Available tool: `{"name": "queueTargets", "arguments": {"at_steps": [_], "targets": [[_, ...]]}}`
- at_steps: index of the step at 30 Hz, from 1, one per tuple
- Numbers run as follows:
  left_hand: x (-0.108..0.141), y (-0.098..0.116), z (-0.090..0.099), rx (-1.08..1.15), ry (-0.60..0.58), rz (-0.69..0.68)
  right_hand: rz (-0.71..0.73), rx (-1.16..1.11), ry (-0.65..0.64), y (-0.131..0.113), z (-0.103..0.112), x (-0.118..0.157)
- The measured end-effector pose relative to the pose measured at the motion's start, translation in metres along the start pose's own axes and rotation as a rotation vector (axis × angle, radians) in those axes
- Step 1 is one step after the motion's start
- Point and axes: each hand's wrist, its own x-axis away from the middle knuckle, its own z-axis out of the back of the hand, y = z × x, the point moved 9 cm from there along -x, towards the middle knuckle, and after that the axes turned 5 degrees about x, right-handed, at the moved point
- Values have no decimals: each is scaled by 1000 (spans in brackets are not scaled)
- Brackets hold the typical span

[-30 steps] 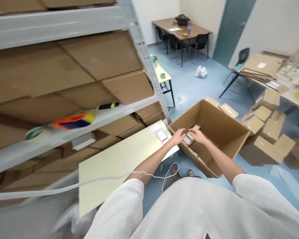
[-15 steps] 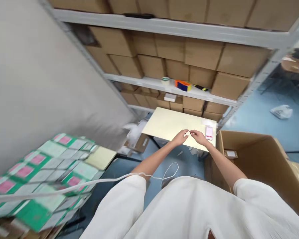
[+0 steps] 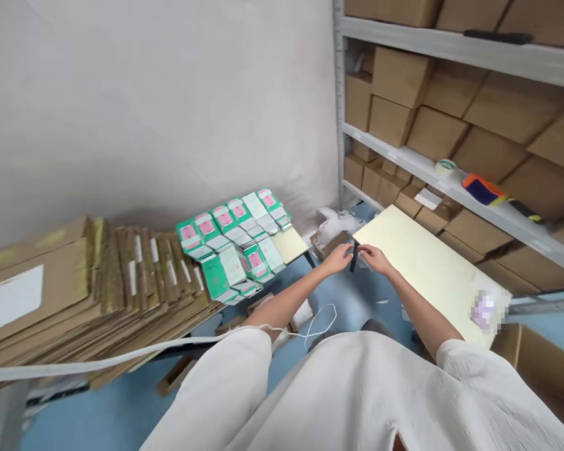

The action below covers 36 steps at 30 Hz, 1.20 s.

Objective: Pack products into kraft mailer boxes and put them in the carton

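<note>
My left hand (image 3: 339, 259) is held out in front of me with its fingers loosely curved and apart, and nothing shows in it. Close by on its right, my right hand (image 3: 375, 259) is bent the same way, also holding nothing. A small gap parts the fingertips. Both hands are in the air near the left end of a cream tabletop (image 3: 427, 269). To the left, flat green, white and pink boxes (image 3: 230, 222) lie in rows on a second table. A white cable (image 3: 169, 344) runs across my left arm.
Stacked flattened cardboard (image 3: 122, 275) fills the left side. A metal shelf (image 3: 451, 37) with brown boxes stands at the right, bearing a tape roll (image 3: 445, 168) and an orange and blue item (image 3: 483, 189). A large open carton (image 3: 540, 369) is at lower right. White plastic bags (image 3: 336, 222) lie by the wall.
My view has swung to the left, so the shelf and cream tabletop sit further right, and the flattened cardboard has come into sight. My hands keep nearly the same pose.
</note>
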Motion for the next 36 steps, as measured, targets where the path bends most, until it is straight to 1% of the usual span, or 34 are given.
{"name": "queueTargets", "arguments": {"at_steps": [3,7,10,12,14,16,18,20,25,27,31,36], "targets": [[9,-34,34,23,90,83,42,-1,-103,-10,-36,-40],[18,-72,71,30,205,206,85,32,-233,-17,-76,-93],[23,-92,101,35,303,276,117,65,-334,-26,-103,-134],[28,-103,122,42,381,324,148,72,-413,-36,-122,-159],[36,-114,140,48,460,382,188,65,-501,-50,-142,-180],[48,-126,154,55,537,445,228,54,-582,-64,-164,-194],[65,-137,162,63,611,501,265,46,-653,-77,-188,-202],[84,-146,167,73,671,546,289,51,-713,-86,-213,-203],[134,-166,173,83,746,657,307,102,-813,-96,-269,-191],[152,-175,176,92,767,691,310,125,-819,-98,-287,-186],[180,-196,182,140,796,733,315,214,-784,-97,-316,-181],[196,-231,184,211,771,765,348,307,-779,-98,-359,-176]]}}
